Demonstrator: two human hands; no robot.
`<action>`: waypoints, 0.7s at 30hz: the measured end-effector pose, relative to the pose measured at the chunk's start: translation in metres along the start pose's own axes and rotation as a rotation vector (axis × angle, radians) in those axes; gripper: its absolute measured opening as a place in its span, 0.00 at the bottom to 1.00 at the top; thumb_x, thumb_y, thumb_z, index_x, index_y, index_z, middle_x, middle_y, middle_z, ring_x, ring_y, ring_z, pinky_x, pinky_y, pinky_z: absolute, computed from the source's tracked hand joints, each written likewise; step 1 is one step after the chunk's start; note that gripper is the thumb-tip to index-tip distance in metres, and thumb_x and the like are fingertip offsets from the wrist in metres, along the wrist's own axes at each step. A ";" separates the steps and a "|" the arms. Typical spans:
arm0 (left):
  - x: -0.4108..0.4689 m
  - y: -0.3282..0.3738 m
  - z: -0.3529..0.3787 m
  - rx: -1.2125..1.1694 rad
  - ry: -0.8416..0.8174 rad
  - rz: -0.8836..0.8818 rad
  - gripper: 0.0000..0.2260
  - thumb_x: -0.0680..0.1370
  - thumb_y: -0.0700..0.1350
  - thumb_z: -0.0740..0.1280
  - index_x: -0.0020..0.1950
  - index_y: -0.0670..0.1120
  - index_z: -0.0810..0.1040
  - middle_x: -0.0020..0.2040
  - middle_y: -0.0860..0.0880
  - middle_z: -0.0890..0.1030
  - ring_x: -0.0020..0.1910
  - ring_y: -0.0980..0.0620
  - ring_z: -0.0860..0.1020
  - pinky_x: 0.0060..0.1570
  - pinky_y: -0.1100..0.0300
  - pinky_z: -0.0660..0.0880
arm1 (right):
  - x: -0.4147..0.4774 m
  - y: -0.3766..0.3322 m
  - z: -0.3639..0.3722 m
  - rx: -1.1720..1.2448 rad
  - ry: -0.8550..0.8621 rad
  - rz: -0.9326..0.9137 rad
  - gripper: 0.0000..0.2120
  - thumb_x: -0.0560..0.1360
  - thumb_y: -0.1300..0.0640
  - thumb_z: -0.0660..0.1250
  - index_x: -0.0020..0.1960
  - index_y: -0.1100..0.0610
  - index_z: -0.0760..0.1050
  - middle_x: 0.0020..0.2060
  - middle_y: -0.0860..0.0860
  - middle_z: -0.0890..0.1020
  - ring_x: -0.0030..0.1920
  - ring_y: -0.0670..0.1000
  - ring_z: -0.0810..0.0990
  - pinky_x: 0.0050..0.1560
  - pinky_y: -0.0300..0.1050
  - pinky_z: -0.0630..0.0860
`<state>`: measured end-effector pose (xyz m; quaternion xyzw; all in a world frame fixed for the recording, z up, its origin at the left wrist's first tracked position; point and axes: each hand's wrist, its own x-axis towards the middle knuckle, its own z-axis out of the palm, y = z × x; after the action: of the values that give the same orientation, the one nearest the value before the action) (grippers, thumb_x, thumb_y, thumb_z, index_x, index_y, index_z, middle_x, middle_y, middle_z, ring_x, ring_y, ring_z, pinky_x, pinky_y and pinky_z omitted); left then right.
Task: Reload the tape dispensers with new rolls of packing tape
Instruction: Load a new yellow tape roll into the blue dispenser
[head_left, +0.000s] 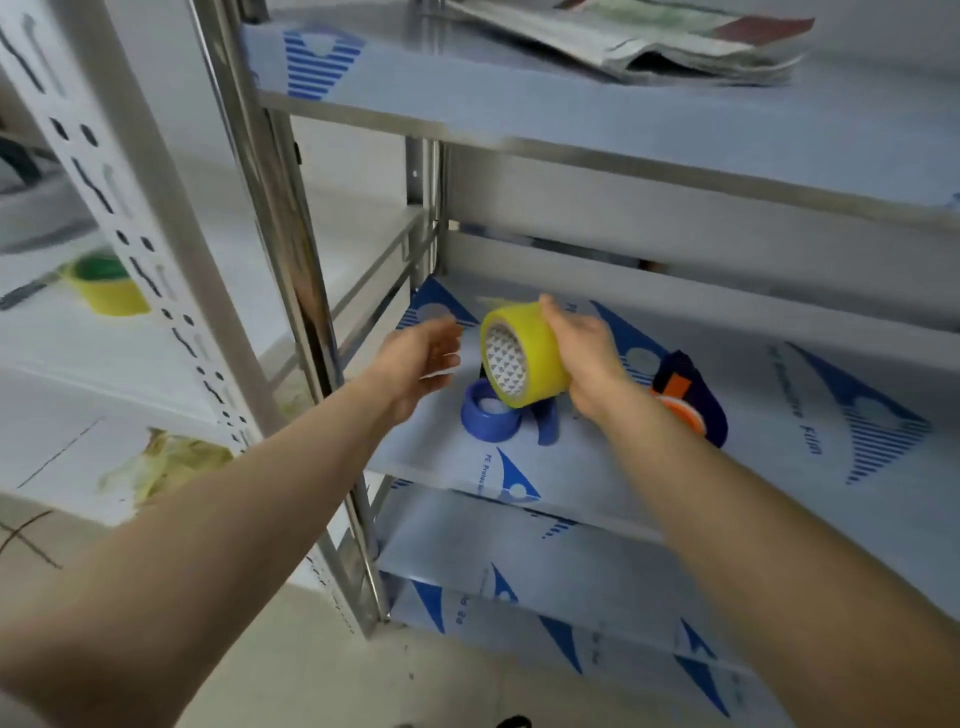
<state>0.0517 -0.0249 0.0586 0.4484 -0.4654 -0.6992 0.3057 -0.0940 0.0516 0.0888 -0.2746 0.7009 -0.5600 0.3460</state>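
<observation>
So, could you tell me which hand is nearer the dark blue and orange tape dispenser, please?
Right. The right hand, gripping a yellow tape roll, is beside the dark blue and orange tape dispenser; the left hand lies beyond the roll.

Blue dispenser (488, 418) half hidden behind yellow tape roll (524, 353), second dispenser (698, 400) partly behind right wrist (615, 397)

Mid-frame, the roll (524, 353) is sitting in the right hand (587, 353), above a dispenser (491, 413) lying on the middle shelf (779, 431); the left hand (426, 358) is hovering to its left. A second dispenser (696, 400) is lying right of the right wrist. Papers (649, 47) are lying upper right, a spare roll (106, 288) far left.
</observation>
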 end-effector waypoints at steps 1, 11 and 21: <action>0.002 -0.004 0.003 0.016 0.014 -0.015 0.07 0.77 0.47 0.63 0.48 0.45 0.78 0.42 0.48 0.77 0.40 0.52 0.75 0.45 0.58 0.73 | 0.000 0.001 -0.006 0.017 0.035 0.027 0.14 0.76 0.45 0.63 0.48 0.57 0.72 0.39 0.51 0.77 0.37 0.49 0.75 0.38 0.42 0.73; 0.017 -0.053 0.030 0.959 -0.032 0.183 0.33 0.69 0.38 0.73 0.71 0.42 0.64 0.70 0.42 0.68 0.68 0.43 0.69 0.64 0.55 0.67 | -0.005 0.025 -0.050 0.014 0.089 0.059 0.09 0.72 0.52 0.70 0.48 0.55 0.75 0.50 0.56 0.80 0.48 0.54 0.78 0.58 0.55 0.74; 0.028 -0.069 0.044 1.147 -0.006 0.268 0.37 0.66 0.48 0.76 0.70 0.42 0.63 0.66 0.40 0.69 0.63 0.41 0.71 0.60 0.52 0.70 | -0.005 0.034 -0.061 0.036 0.020 0.052 0.18 0.73 0.51 0.69 0.58 0.61 0.76 0.54 0.57 0.80 0.53 0.57 0.79 0.56 0.53 0.75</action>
<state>-0.0004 -0.0057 -0.0077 0.4773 -0.8227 -0.2924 0.0989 -0.1391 0.0998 0.0647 -0.2441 0.7011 -0.5661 0.3583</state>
